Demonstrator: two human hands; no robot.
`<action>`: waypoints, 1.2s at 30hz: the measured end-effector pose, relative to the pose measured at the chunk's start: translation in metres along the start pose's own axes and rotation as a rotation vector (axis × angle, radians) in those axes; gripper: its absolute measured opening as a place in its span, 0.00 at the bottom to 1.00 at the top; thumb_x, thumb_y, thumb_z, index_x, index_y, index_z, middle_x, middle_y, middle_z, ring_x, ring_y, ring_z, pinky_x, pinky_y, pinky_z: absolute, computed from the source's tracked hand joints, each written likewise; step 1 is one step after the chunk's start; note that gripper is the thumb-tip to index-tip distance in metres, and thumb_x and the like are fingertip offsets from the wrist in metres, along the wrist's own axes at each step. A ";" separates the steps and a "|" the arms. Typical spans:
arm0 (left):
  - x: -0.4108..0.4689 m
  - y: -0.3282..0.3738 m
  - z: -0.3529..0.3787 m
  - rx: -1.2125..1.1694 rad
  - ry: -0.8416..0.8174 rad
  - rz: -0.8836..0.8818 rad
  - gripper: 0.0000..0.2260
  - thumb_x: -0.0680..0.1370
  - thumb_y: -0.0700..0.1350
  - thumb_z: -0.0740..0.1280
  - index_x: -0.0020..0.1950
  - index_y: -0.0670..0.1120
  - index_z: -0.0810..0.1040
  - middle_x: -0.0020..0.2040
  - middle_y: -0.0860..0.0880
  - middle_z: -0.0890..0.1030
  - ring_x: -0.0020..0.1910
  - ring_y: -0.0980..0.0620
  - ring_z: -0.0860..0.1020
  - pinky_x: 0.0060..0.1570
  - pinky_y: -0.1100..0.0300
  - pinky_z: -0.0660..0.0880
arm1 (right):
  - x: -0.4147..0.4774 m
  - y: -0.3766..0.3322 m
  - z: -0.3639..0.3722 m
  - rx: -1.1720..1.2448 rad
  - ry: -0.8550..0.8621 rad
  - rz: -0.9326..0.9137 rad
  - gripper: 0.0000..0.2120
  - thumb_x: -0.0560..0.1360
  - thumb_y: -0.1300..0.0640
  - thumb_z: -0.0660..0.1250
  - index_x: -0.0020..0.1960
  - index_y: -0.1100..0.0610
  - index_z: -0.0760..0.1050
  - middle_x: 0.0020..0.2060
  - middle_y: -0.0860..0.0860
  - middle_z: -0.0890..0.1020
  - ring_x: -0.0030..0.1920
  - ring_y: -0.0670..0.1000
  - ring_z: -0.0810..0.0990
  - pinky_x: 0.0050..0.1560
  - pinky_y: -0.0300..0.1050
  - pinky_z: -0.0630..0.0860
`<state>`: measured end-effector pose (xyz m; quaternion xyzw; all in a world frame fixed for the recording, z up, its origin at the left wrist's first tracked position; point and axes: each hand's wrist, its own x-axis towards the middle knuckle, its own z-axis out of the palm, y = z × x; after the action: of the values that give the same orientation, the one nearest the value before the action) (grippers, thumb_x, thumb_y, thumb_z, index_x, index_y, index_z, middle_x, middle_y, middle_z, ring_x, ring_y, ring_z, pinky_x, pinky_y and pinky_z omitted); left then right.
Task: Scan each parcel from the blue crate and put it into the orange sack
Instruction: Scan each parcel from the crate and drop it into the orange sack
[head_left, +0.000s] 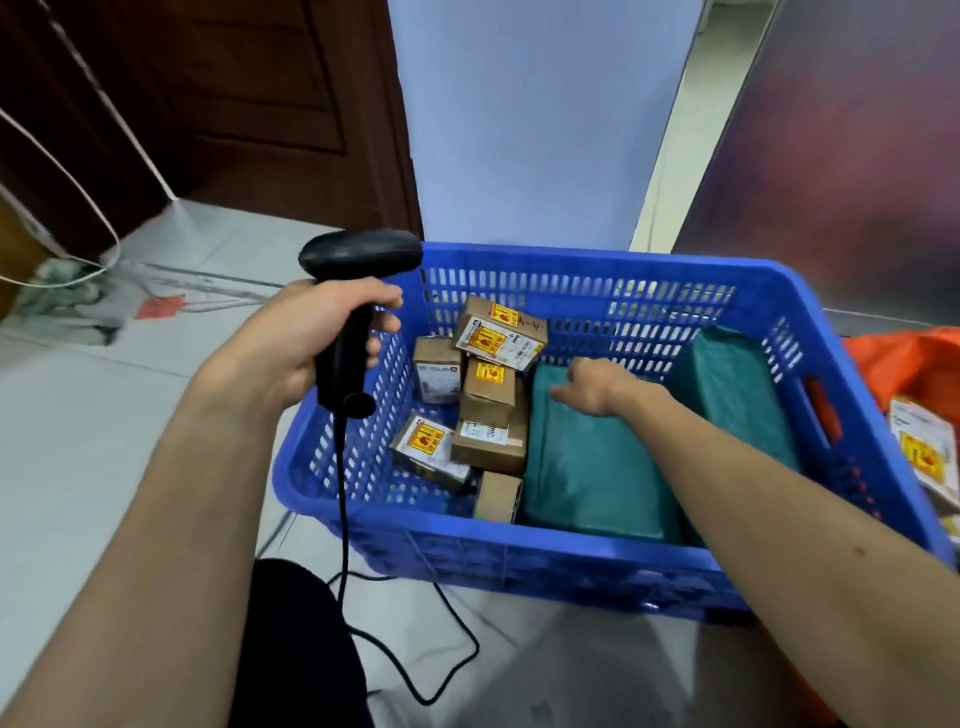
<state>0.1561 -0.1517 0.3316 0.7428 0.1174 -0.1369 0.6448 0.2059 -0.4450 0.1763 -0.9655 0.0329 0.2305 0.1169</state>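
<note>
The blue crate (597, 566) stands on the floor in front of me. Inside it lie several small brown cardboard parcels (488, 395) with yellow stickers on the left, a flat teal parcel (587, 467) in the middle and a second teal parcel (732, 389) leaning against the right wall. My left hand (306, 338) grips a black corded barcode scanner (353, 312) beside the crate's left rim. My right hand (597, 387) reaches into the crate with relaxed fingers over the far end of the flat teal parcel. The orange sack (904, 358) shows at the right edge.
The scanner's black cable (415, 670) trails over the tiled floor in front of the crate. A labelled parcel (924, 447) lies in the sack. A dark wooden door and a pale blue panel stand behind the crate. White cords and a cloth lie at the far left.
</note>
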 end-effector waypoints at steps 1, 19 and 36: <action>0.003 -0.001 0.002 0.015 -0.009 -0.004 0.04 0.80 0.45 0.70 0.47 0.45 0.82 0.35 0.48 0.81 0.26 0.53 0.74 0.28 0.64 0.75 | 0.004 -0.003 0.009 0.012 -0.014 -0.007 0.27 0.81 0.39 0.62 0.67 0.61 0.74 0.65 0.61 0.79 0.63 0.61 0.78 0.56 0.49 0.73; 0.011 -0.005 0.013 0.114 -0.058 -0.021 0.06 0.80 0.45 0.72 0.48 0.43 0.83 0.36 0.48 0.81 0.29 0.53 0.74 0.33 0.61 0.75 | -0.001 -0.067 0.091 0.223 -0.579 0.112 0.27 0.84 0.44 0.59 0.77 0.60 0.63 0.69 0.64 0.73 0.53 0.65 0.83 0.24 0.39 0.74; -0.008 -0.001 0.010 0.089 -0.012 0.039 0.04 0.79 0.43 0.73 0.48 0.42 0.84 0.36 0.47 0.82 0.27 0.53 0.75 0.33 0.59 0.76 | -0.016 -0.058 0.064 0.160 -0.485 -0.073 0.15 0.77 0.45 0.67 0.47 0.58 0.78 0.43 0.55 0.85 0.35 0.53 0.82 0.29 0.41 0.74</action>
<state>0.1475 -0.1615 0.3323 0.7719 0.0929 -0.1339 0.6145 0.1700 -0.3726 0.1405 -0.8703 -0.0127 0.4474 0.2058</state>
